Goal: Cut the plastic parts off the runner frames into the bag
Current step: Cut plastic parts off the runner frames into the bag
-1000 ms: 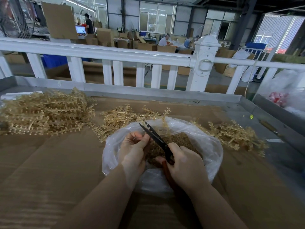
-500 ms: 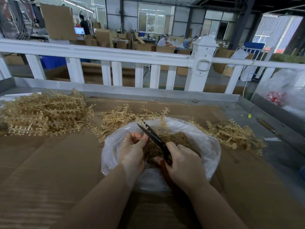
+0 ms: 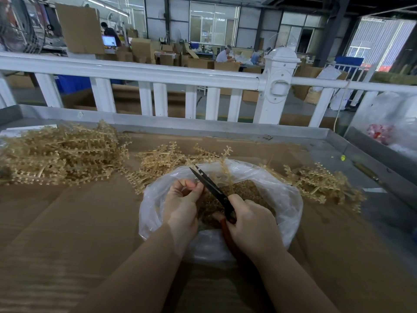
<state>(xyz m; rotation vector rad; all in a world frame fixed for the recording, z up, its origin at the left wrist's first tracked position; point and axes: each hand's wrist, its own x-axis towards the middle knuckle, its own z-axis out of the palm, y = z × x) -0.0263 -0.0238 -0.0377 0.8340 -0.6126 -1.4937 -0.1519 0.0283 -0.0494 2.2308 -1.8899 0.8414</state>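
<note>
Currently:
Left hand (image 3: 184,199): pinching a runner frame (image 3: 225,175) over the bag (image 3: 286,199), so parts are falling in.
Right hand (image 3: 252,220): gripping scissors (image 3: 212,188), blades parted.

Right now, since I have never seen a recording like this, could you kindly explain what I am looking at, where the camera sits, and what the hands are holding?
There is no machine here: a person works with bare hands, and the one camera is worn on their head, looking forward and down. The right hand grips scissors, blades pointing up and away. The left hand pinches a tan plastic runner frame over a clear plastic bag, which already holds a heap of small cut parts. The bag lies on brown cardboard covering a metal-edged table. More tan runner frames lie in piles at the far left, behind the bag and to the right. A white railing stands beyond the table.
</note>
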